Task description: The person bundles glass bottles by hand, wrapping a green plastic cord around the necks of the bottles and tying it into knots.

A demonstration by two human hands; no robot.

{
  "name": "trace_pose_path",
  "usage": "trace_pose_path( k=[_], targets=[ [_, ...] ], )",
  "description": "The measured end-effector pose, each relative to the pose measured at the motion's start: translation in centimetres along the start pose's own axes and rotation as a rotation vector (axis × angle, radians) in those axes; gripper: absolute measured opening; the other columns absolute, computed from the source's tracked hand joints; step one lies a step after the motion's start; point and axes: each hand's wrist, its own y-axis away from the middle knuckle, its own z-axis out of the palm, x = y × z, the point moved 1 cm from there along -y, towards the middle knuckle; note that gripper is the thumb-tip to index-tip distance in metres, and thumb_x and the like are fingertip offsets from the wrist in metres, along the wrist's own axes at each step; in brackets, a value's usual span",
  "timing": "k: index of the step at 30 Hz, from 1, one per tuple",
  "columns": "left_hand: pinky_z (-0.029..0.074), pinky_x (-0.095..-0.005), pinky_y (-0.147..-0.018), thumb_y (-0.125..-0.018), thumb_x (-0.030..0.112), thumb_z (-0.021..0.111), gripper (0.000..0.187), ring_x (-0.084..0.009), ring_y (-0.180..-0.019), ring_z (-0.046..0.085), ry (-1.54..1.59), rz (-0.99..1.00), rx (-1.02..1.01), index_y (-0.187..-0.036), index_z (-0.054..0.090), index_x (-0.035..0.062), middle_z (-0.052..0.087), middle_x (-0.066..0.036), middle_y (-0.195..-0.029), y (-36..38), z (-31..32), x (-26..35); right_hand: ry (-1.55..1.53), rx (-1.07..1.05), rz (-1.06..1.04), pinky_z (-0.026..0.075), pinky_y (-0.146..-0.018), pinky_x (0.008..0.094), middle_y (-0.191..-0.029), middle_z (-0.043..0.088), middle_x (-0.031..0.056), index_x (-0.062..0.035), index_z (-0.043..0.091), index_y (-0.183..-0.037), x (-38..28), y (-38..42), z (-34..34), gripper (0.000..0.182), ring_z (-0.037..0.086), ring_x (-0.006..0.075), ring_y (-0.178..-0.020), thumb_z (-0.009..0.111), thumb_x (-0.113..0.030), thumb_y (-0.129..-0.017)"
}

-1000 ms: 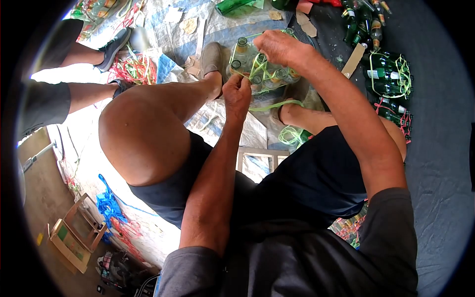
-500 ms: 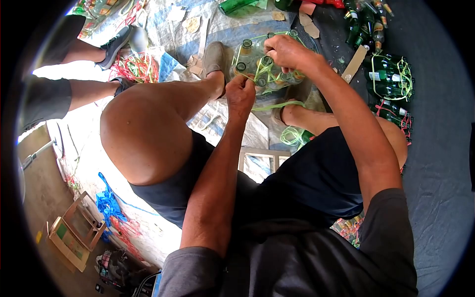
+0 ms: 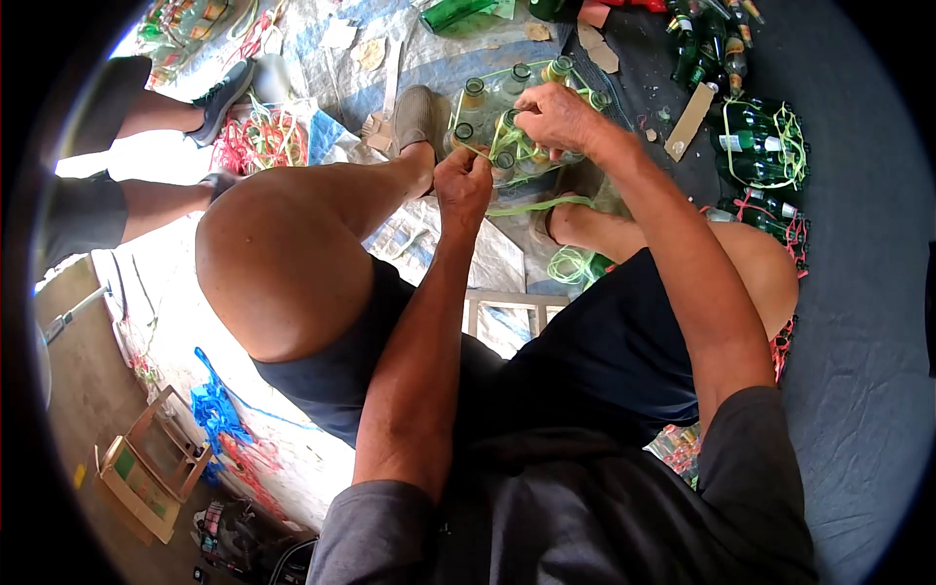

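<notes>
Between my feet stands a cluster of clear glass bottles (image 3: pixel 473 97), bound round and across their necks with light green plastic twine (image 3: pixel 536 206). My left hand (image 3: pixel 463 183) is closed at the near left side of the cluster, pinching a strand of twine beside a bottle neck. Over the middle of the cluster, my right hand (image 3: pixel 558 119) is closed with its fingertips on the twine near another neck. It hides some of the bottles behind it. A loose length of the twine trails from the cluster toward my right foot.
Bundled green bottles (image 3: pixel 760 144) lie on the dark sheet at right, near a cardboard strip (image 3: pixel 690 122). A loose green bottle (image 3: pixel 453 12) lies at the top. Another person's shoe (image 3: pixel 222 102) is at left, beside tangled red twine (image 3: pixel 255 141).
My right hand has moved slightly left and down over the bottles, drawing in toward my left hand. The view has shifted a little. Both hands stay on the twine.
</notes>
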Motion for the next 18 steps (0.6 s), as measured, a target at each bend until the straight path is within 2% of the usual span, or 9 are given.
trace_pose_path(
  k=[2, 5, 11, 18],
  targets=[
    [0.04, -0.0235, -0.054, -0.093, 0.006, 0.067, 0.015, -0.0046, -0.063, 0.053, -0.001, -0.005, -0.01, -0.1, 0.076, -0.003, 0.066, 0.001, -0.075, 0.0, -0.1, 0.0, 0.021, 0.014, 0.026, 0.056, -0.049, 0.0321, -0.081, 0.073, 0.0133, 0.0053, 0.068, -0.12, 0.3, -0.2, 0.5, 0.039, 0.069, 0.0171, -0.057, 0.068, -0.022, -0.092],
    [0.041, -0.0239, -0.054, -0.094, 0.006, 0.067, 0.014, -0.0049, -0.062, 0.053, -0.056, 0.008, 0.001, -0.1, 0.076, -0.0026, 0.066, 0.001, -0.075, -0.2, -0.2, -0.3, -0.063, 0.048, 0.049, 0.057, -0.05, 0.0313, -0.088, 0.074, 0.0148, 0.0078, 0.066, -0.124, 1.2, -0.7, 1.4, 0.044, 0.071, 0.0169, -0.062, 0.072, -0.021, -0.091],
    [0.042, -0.0246, -0.052, -0.094, 0.006, 0.067, 0.013, -0.0055, -0.06, 0.053, -0.034, 0.007, -0.009, -0.1, 0.076, -0.0024, 0.066, 0.001, -0.074, 0.0, -0.1, 0.3, -0.191, 0.086, -0.002, 0.058, -0.051, 0.0309, -0.097, 0.075, 0.0172, 0.01, 0.064, -0.128, 1.8, 0.1, 1.6, 0.043, 0.072, 0.0187, -0.066, 0.07, -0.012, -0.091],
    [0.041, -0.0241, -0.054, -0.094, 0.006, 0.067, 0.013, -0.0055, -0.062, 0.054, -0.062, 0.005, -0.008, -0.099, 0.076, -0.0019, 0.066, 0.001, -0.074, -0.1, -0.3, -0.3, -0.193, 0.063, -0.001, 0.059, -0.052, 0.0305, -0.095, 0.074, 0.0176, 0.0099, 0.063, -0.13, 2.3, 0.0, 1.8, 0.044, 0.073, 0.018, -0.068, 0.069, -0.011, -0.091]
  ],
)
